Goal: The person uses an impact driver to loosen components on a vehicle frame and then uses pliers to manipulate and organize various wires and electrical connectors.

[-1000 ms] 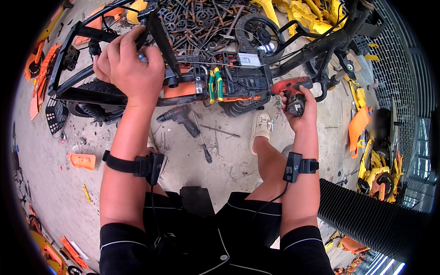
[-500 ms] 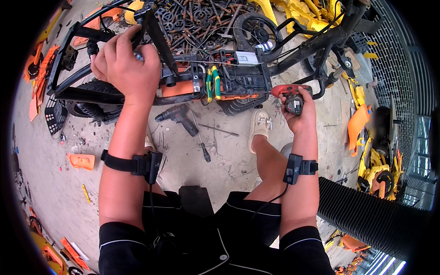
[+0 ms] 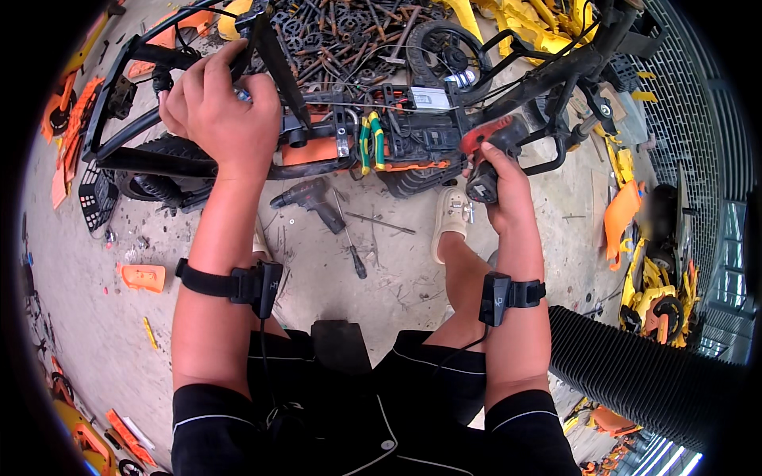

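A red and black cordless drill [image 3: 494, 147] is gripped by its handle in my right hand [image 3: 510, 186], in front of the right end of a black bike frame [image 3: 143, 164]. My left hand [image 3: 226, 115] is up at the frame's left part, beside a slanted black bar [image 3: 279, 71]. Its fingers are bent around something small and bluish that I cannot make out. Green and yellow pliers [image 3: 371, 143] rest on the frame's middle, next to a black battery compartment [image 3: 429, 135].
On the floor below the frame lie a dark drill [image 3: 309, 202], a screwdriver [image 3: 355, 258] and a thin rod [image 3: 381, 223]. Rusty metal parts [image 3: 349, 36] are heaped behind it. Yellow parts [image 3: 548, 36] lie at the back right; a ribbed black hose [image 3: 627, 369] runs at lower right.
My right hand has shifted a little left and turned the drill, so its battery end now points down rather than toward me. The left hand has barely moved.
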`<state>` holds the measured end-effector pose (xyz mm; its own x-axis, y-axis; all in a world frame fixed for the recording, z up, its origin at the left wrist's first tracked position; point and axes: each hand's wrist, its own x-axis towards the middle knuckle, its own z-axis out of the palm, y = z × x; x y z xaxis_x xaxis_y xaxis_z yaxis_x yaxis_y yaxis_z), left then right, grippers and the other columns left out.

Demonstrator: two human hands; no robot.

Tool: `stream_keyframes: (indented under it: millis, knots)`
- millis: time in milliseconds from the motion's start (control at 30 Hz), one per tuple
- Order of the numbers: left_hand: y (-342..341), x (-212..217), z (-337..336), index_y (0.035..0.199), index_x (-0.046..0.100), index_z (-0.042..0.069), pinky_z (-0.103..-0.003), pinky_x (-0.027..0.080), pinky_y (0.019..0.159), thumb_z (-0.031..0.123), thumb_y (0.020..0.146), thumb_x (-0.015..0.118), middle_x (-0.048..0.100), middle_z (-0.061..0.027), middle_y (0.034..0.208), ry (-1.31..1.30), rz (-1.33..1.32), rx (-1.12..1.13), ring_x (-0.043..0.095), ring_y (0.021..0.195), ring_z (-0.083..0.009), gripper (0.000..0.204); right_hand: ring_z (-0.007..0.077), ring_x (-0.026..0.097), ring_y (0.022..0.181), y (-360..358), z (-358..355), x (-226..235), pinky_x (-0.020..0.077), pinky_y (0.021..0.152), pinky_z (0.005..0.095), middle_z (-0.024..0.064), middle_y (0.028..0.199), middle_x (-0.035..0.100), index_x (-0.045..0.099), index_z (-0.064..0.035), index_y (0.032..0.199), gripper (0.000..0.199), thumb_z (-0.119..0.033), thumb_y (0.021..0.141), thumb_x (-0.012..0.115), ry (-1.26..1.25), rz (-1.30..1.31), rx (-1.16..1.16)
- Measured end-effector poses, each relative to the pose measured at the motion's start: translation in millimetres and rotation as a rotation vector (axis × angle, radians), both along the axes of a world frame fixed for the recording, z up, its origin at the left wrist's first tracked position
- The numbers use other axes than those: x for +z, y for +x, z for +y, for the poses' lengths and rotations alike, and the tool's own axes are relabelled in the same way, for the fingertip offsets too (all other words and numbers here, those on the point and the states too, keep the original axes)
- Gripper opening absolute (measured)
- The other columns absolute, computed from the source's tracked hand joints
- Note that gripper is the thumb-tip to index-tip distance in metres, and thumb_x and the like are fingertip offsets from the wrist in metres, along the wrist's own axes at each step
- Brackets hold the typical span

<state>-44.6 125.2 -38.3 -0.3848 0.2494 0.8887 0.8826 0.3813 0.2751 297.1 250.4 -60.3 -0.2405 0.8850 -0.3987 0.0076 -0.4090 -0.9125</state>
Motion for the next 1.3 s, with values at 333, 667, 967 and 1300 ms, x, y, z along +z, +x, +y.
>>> stream_keyframes:
  millis: [333, 667, 967, 1300]
  knots:
    - [0.4, -0.4, -2.1, 0.105, 0.074, 0.023, -0.050, 0.024, 0.113, 0.016, 0.072, 0.065, 0.065, 0.0037, 0.107, -0.012, -0.006, -0.010, 0.051, 0.110, -0.0240, 0.034, 0.0185, 0.067, 0.075, -20.3, -9.2, 13.2, 0.0543, 0.061, 0.0328, 0.0083, 0.088, 0.064, 0.061, 0.0016, 0.108, 0.031, -0.017, 0.086, 0.073, -0.103, -0.009, 0.093]
    - [0.1, -0.2, -2.9, 0.105, 0.074, 0.024, -0.048, 0.024, 0.112, 0.015, 0.072, 0.064, 0.064, 0.0049, 0.107, -0.012, 0.007, -0.016, 0.051, 0.110, -0.0238, 0.036, 0.0231, 0.069, 0.078, -0.1, 8.8, 8.6, 0.0581, 0.067, 0.0361, 0.0143, 0.102, 0.071, 0.059, 0.0043, 0.120, 0.039, -0.017, 0.089, 0.066, -0.190, -0.016, 0.118]
    - [1.4, 0.2, -0.1, 0.105, 0.073, 0.023, -0.050, 0.022, 0.113, 0.014, 0.072, 0.064, 0.064, 0.0053, 0.107, 0.006, -0.010, -0.015, 0.050, 0.111, -0.0235, 0.035, 0.0252, 0.070, 0.079, 11.7, 11.6, 8.4, 0.0612, 0.069, 0.0374, 0.0184, 0.105, 0.071, 0.054, 0.0045, 0.125, 0.045, -0.019, 0.088, 0.065, -0.233, -0.017, 0.082]
    - [1.3, 0.3, -2.6, 0.105, 0.073, 0.023, -0.050, 0.022, 0.113, 0.014, 0.073, 0.064, 0.063, 0.0048, 0.108, -0.011, -0.014, -0.031, 0.050, 0.111, -0.0234, 0.035, 0.0251, 0.070, 0.073, 25.1, 17.8, 1.5, 0.0601, 0.065, 0.0366, 0.0188, 0.098, 0.071, 0.055, 0.0016, 0.127, 0.046, -0.023, 0.091, 0.067, -0.269, -0.079, 0.077]
